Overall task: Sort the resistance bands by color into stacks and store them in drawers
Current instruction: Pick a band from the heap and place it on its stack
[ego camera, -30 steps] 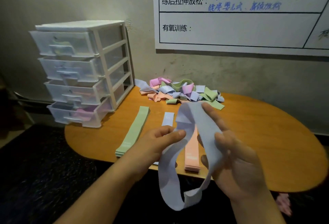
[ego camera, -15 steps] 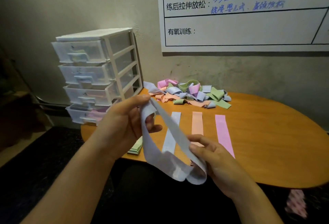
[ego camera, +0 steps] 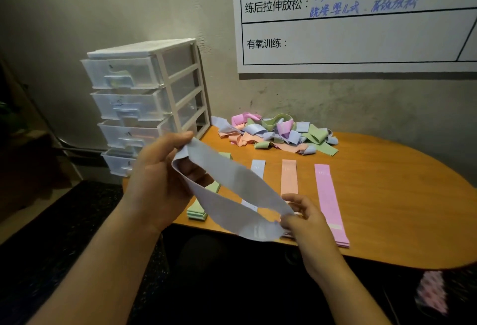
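Note:
A pale blue resistance band (ego camera: 232,193) is stretched as an open loop between my hands, above the near edge of the table. My left hand (ego camera: 157,182) pinches its upper left end. My right hand (ego camera: 302,216) pinches its lower right end. Under the band lie flat stacks: green (ego camera: 198,211), pale blue (ego camera: 258,168), peach (ego camera: 289,177) and pink (ego camera: 327,195). A jumbled pile of mixed bands (ego camera: 276,133) sits at the back by the wall. A clear plastic drawer unit (ego camera: 144,97) stands at the table's left end, its drawers pushed in.
The orange oval table (ego camera: 400,208) has bare wood to the right. A white wall chart (ego camera: 356,14) hangs above. Dark floor lies below the table's near edge. Something pink (ego camera: 433,293) lies on the floor at lower right.
My hands drew apart and pulled the blue band from a hanging loop into a taut one. My left hand rose to the left, my right hand dropped to the right.

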